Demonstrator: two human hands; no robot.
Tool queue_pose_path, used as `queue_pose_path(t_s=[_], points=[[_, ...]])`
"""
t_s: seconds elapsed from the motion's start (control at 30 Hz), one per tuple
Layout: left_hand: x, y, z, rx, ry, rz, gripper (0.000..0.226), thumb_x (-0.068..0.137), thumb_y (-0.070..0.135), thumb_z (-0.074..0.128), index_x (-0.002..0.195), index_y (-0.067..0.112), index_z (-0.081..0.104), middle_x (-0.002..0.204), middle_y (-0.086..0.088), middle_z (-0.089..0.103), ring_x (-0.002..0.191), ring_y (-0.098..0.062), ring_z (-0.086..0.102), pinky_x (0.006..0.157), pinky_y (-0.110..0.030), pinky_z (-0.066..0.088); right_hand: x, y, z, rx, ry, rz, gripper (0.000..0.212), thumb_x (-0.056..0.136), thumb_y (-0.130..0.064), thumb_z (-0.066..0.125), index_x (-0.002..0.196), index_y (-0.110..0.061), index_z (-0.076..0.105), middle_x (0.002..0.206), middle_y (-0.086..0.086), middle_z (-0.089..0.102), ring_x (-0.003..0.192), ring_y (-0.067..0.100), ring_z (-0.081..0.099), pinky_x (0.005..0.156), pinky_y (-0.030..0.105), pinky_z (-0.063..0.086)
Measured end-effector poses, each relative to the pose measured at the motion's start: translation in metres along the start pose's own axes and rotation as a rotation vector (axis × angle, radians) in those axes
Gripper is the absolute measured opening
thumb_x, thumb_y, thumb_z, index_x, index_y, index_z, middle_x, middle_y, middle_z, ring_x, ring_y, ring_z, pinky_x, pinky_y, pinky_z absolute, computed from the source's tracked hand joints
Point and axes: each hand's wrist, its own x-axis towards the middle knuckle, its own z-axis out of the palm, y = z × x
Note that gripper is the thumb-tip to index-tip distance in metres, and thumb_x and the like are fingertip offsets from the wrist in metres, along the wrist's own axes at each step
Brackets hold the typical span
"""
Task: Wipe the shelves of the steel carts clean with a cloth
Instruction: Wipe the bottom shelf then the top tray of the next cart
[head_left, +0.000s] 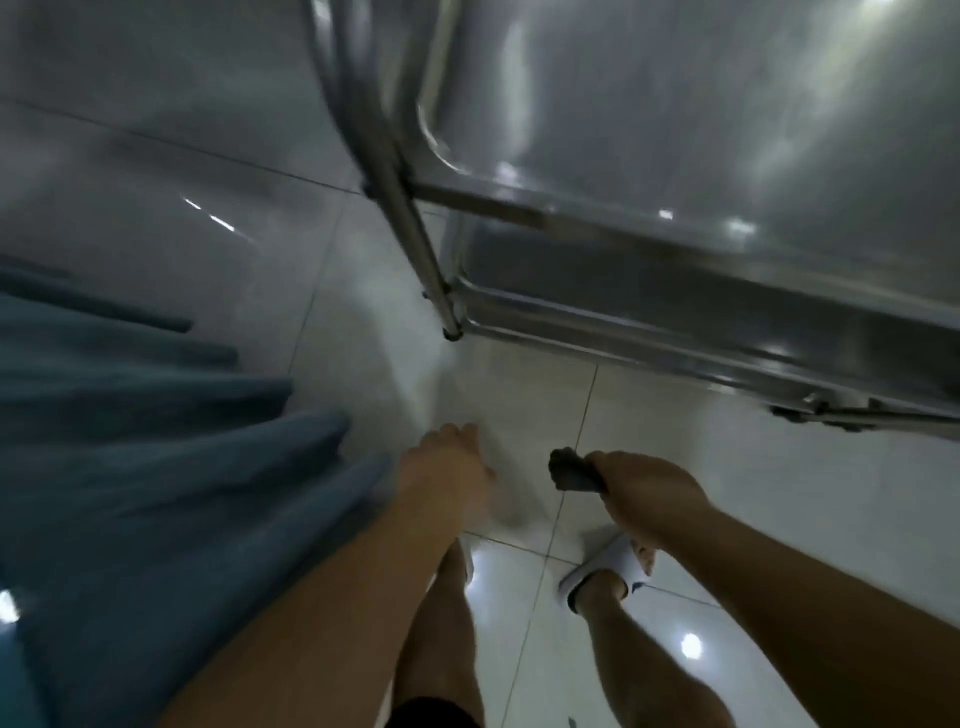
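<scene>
- One dark cloth (574, 472) is bunched in the right hand (641, 491); the fingers curl round it and a wad pokes out past the knuckles toward the left hand, probably so a padded face is ready to press on metal.
- Held this way, the cloth hangs over the floor tiles (727, 499), touching no shelf; the wiping stroke looks not yet begun on this side.
- Beyond those fingers and up to the right is the steel cart (675, 291), its upper shelf (727, 119) shiny and its lower shelf (649, 280) darker beneath the rim.
- Nearest the cloth is the cart's rounded corner, where a slanted steel post (415, 234) runs down to the lower tray's edge.
- The left hand (449, 467) holds nothing, its fingers loosely bent and pointing down; whether they touch anything cannot be told through the blur. It seems free to steady the cart.
- Outward of the left fingers, blue fabric (156, 457) hangs in folds.
- Below both hands are the person's legs and a white slipper (605, 569) on the glossy tiles, suggesting a stance facing the cart's corner.
</scene>
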Motion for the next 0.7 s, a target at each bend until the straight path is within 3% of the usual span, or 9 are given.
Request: queue_pose_path(t_s=[0.1, 0.2, 0.37, 0.5, 0.7], points=[[-0.056, -0.024, -0.046, -0.06, 0.052, 0.01, 0.04, 0.102, 0.037, 0.05, 0.138, 0.02, 0.047, 0.135, -0.007, 0.053, 0.119, -0.027, 0.055, 0.094, -0.042, 0.047, -0.039, -0.048, -0.056, -0.007, 0.015, -0.014, 0.025, 0.098, -0.021, 0.053, 0.116, -0.039, 0.055, 0.088, -0.011, 0.059, 0.078, 0.014, 0.062, 0.071, 0.032, 0.055], [-0.11, -0.048, -0.093, -0.086, 0.087, 0.026, 0.039, 0.099, 0.035, 0.053, 0.135, 0.02, 0.049, 0.133, -0.006, 0.054, 0.119, -0.027, 0.055, 0.096, -0.041, 0.047, -0.072, -0.096, -0.109, 0.008, 0.059, -0.045, 0.024, 0.099, -0.022, 0.053, 0.117, -0.038, 0.056, 0.09, -0.011, 0.059, 0.077, 0.011, 0.059, 0.067, 0.027, 0.048], [-0.177, -0.098, -0.16, -0.064, 0.218, 0.03, 0.031, 0.103, 0.029, 0.054, 0.133, 0.02, 0.05, 0.137, -0.007, 0.056, 0.124, -0.028, 0.056, 0.1, -0.041, 0.046, -0.113, -0.171, -0.187, 0.051, 0.152, -0.124, 0.021, 0.101, -0.026, 0.056, 0.118, -0.039, 0.056, 0.094, -0.014, 0.059, 0.084, 0.006, 0.059, 0.085, 0.028, 0.053], [-0.209, -0.133, -0.209, -0.106, 0.308, -0.031, 0.031, 0.103, 0.031, 0.049, 0.132, 0.019, 0.051, 0.136, -0.007, 0.058, 0.123, -0.028, 0.056, 0.096, -0.041, 0.045, -0.136, -0.22, -0.24, 0.035, 0.183, -0.194, 0.017, 0.101, -0.026, 0.05, 0.11, -0.04, 0.054, 0.097, -0.012, 0.063, 0.089, 0.01, 0.062, 0.085, 0.032, 0.054], [-0.225, -0.159, -0.272, -0.268, 0.427, -0.109, 0.043, 0.101, 0.04, 0.051, 0.141, 0.023, 0.049, 0.136, -0.003, 0.057, 0.121, -0.024, 0.057, 0.1, -0.04, 0.051, -0.134, -0.272, -0.323, -0.049, 0.227, -0.307, 0.018, 0.101, -0.026, 0.054, 0.118, -0.031, 0.056, 0.109, -0.003, 0.067, 0.097, 0.019, 0.065, 0.083, 0.032, 0.052]])
